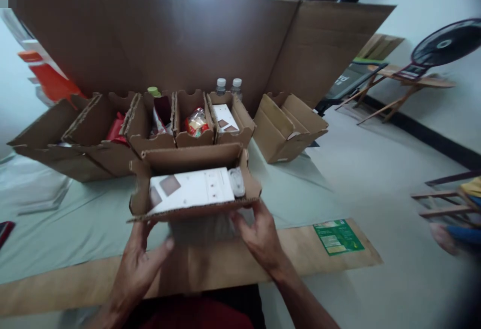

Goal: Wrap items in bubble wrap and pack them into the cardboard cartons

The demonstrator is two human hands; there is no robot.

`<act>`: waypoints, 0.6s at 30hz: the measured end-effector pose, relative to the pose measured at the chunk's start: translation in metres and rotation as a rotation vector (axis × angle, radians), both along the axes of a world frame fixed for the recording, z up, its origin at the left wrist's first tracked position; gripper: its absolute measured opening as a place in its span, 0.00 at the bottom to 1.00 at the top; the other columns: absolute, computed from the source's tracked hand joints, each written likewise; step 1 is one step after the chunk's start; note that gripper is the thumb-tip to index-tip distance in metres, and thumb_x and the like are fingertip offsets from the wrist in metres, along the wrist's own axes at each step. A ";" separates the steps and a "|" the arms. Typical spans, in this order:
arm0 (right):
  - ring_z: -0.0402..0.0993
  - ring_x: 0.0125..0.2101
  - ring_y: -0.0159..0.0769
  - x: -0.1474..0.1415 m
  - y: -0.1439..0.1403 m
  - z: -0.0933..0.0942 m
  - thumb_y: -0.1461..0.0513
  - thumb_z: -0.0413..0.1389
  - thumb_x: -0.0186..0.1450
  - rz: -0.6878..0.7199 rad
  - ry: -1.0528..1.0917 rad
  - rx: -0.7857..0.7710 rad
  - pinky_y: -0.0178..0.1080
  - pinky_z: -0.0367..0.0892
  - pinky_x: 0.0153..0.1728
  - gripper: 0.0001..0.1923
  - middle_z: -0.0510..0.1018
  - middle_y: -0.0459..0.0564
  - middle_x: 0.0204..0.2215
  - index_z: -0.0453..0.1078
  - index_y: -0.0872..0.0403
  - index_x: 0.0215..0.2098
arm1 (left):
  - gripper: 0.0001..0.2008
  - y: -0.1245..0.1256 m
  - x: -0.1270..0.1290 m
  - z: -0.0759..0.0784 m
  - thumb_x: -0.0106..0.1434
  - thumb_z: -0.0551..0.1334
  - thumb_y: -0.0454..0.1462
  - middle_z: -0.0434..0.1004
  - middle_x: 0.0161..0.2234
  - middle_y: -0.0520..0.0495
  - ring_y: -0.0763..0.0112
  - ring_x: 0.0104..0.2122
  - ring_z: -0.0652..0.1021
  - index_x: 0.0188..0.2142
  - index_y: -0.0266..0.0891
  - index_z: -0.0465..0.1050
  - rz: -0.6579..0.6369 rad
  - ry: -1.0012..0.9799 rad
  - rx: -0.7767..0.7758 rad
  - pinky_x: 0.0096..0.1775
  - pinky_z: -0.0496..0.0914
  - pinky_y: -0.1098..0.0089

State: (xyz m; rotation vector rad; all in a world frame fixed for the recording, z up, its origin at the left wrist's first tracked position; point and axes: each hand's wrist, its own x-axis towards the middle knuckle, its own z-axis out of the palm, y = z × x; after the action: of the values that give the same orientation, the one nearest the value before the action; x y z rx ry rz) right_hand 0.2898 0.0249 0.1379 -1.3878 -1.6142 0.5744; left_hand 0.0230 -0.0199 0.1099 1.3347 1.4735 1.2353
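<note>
A narrow open cardboard box is held up at the table's front, tilted so its inside faces me. My left hand grips it from below at the left end, thumb apart and fingertips hidden under the box. At the right end my right hand is closed on its lower corner. Inside lie a white carton with brown square pictures and, at its right, a whitish coiled item that looks like a cable.
Behind stands a row of cardboard bins with packets and a white carton. Another cardboard box is at right. A tall cardboard screen backs the table. Plastic bags lie left, an orange bottle behind; a fan stands far right.
</note>
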 end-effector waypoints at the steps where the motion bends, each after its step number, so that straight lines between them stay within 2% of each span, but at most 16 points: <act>1: 0.78 0.45 0.47 -0.003 0.007 0.004 0.51 0.59 0.66 0.011 0.009 0.004 0.49 0.74 0.48 0.18 0.81 0.55 0.44 0.72 0.52 0.49 | 0.35 0.006 0.001 0.007 0.64 0.67 0.46 0.66 0.65 0.38 0.46 0.65 0.69 0.67 0.45 0.59 0.023 -0.008 0.030 0.66 0.62 0.44; 3: 0.78 0.40 0.45 0.001 0.014 0.009 0.49 0.59 0.64 -0.049 0.011 0.002 0.47 0.74 0.43 0.17 0.81 0.53 0.38 0.72 0.52 0.44 | 0.35 0.021 0.013 0.018 0.61 0.68 0.46 0.70 0.63 0.38 0.46 0.61 0.72 0.65 0.43 0.62 0.031 -0.011 0.100 0.65 0.63 0.44; 5: 0.76 0.36 0.45 0.013 0.009 0.010 0.47 0.61 0.62 -0.195 -0.024 0.007 0.47 0.73 0.40 0.18 0.80 0.52 0.34 0.72 0.51 0.41 | 0.35 0.028 0.029 0.024 0.61 0.67 0.44 0.71 0.62 0.38 0.46 0.63 0.70 0.65 0.42 0.62 -0.055 -0.008 0.129 0.66 0.62 0.44; 7: 0.76 0.37 0.47 0.021 -0.005 0.006 0.46 0.61 0.61 -0.314 -0.076 0.033 0.49 0.72 0.41 0.19 0.79 0.52 0.34 0.71 0.51 0.40 | 0.36 0.022 0.037 0.023 0.60 0.67 0.42 0.71 0.63 0.37 0.46 0.65 0.69 0.66 0.41 0.62 -0.120 0.014 0.127 0.67 0.61 0.45; 8: 0.76 0.39 0.48 0.021 -0.014 0.004 0.46 0.61 0.62 -0.321 -0.092 0.043 0.50 0.72 0.43 0.19 0.79 0.52 0.35 0.71 0.51 0.41 | 0.35 0.016 0.036 0.022 0.60 0.67 0.42 0.70 0.63 0.37 0.46 0.65 0.69 0.66 0.41 0.62 -0.124 0.020 0.107 0.66 0.61 0.46; 11: 0.76 0.42 0.48 0.000 -0.029 -0.005 0.49 0.61 0.64 -0.156 -0.087 0.025 0.50 0.72 0.47 0.18 0.80 0.53 0.39 0.72 0.50 0.46 | 0.30 -0.005 0.014 0.015 0.62 0.66 0.43 0.74 0.60 0.38 0.46 0.62 0.73 0.63 0.41 0.66 -0.015 0.014 0.011 0.62 0.68 0.47; 14: 0.76 0.40 0.46 -0.028 -0.016 -0.011 0.52 0.60 0.63 -0.026 -0.014 -0.023 0.48 0.73 0.44 0.17 0.80 0.53 0.40 0.72 0.51 0.47 | 0.27 -0.008 -0.010 0.013 0.62 0.66 0.45 0.77 0.56 0.39 0.46 0.60 0.74 0.60 0.41 0.68 0.100 0.035 -0.006 0.61 0.69 0.47; 16: 0.76 0.38 0.45 -0.030 -0.001 -0.014 0.51 0.61 0.62 -0.034 0.039 -0.048 0.47 0.74 0.42 0.17 0.80 0.53 0.38 0.72 0.52 0.45 | 0.29 -0.006 -0.006 0.013 0.63 0.66 0.45 0.74 0.59 0.39 0.46 0.62 0.72 0.62 0.42 0.66 0.114 0.048 0.022 0.63 0.66 0.46; 18: 0.76 0.37 0.45 -0.014 0.012 -0.016 0.49 0.61 0.61 -0.070 0.082 -0.057 0.47 0.73 0.41 0.19 0.80 0.53 0.37 0.72 0.52 0.44 | 0.34 -0.010 0.014 0.009 0.64 0.65 0.44 0.68 0.64 0.37 0.45 0.65 0.69 0.67 0.42 0.61 0.082 0.027 0.043 0.65 0.63 0.43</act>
State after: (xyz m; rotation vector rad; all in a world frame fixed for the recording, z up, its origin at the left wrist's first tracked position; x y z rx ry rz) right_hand 0.2759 0.0364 0.1222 -1.4386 -1.4890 0.6325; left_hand 0.0366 -0.0296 0.1186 1.3352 1.5417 1.3124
